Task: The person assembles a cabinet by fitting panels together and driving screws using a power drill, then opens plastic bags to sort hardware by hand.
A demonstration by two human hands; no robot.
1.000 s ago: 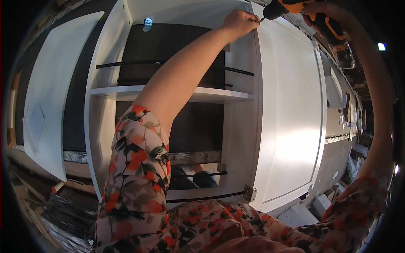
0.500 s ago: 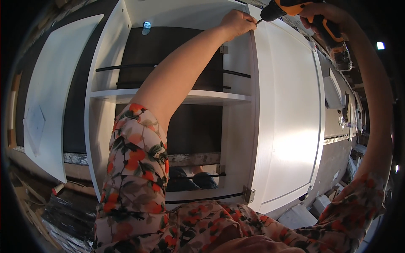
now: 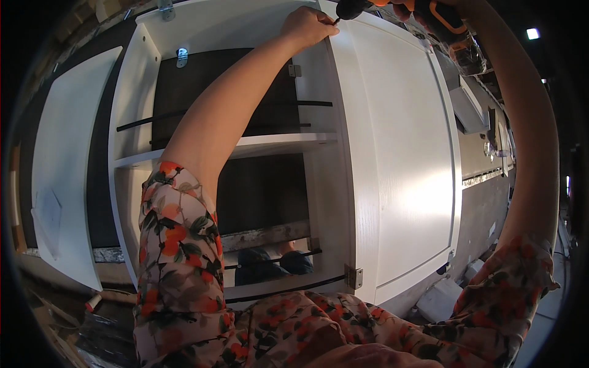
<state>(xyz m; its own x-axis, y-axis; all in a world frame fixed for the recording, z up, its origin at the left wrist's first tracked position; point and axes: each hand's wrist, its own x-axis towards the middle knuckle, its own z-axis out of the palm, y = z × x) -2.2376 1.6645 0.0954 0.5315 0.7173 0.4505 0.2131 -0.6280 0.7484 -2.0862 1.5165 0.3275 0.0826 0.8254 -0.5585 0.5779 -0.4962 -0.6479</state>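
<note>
In front of me lies a white cabinet frame (image 3: 245, 144) with a white panelled door (image 3: 408, 153) folded out on its right. At the far end, my left hand (image 3: 305, 27) is closed in a pinch at the cabinet's edge beside the door. What those fingertips hold, if anything, is too small to make out. My right hand (image 3: 402, 11) is wrapped round an orange and black cordless drill (image 3: 440, 21), partly cut off by the upper edge. The drill's tip meets my left fingertips. A metal hinge (image 3: 354, 277) sits at the near corner, another hinge (image 3: 295, 70) further off.
A loose white panel (image 3: 70, 165) lies left of the cabinet. Thin black rods (image 3: 316, 103) cross the frame. White pieces (image 3: 469, 107) lie right of the door, on a grey surface. Cardboard and black wrapped material (image 3: 107, 334) are at the lower left.
My view has shifted, so the cabinet, door and both hands appear further left, with the drill higher and more cut off. Left pinch and drill grip stay the same.
</note>
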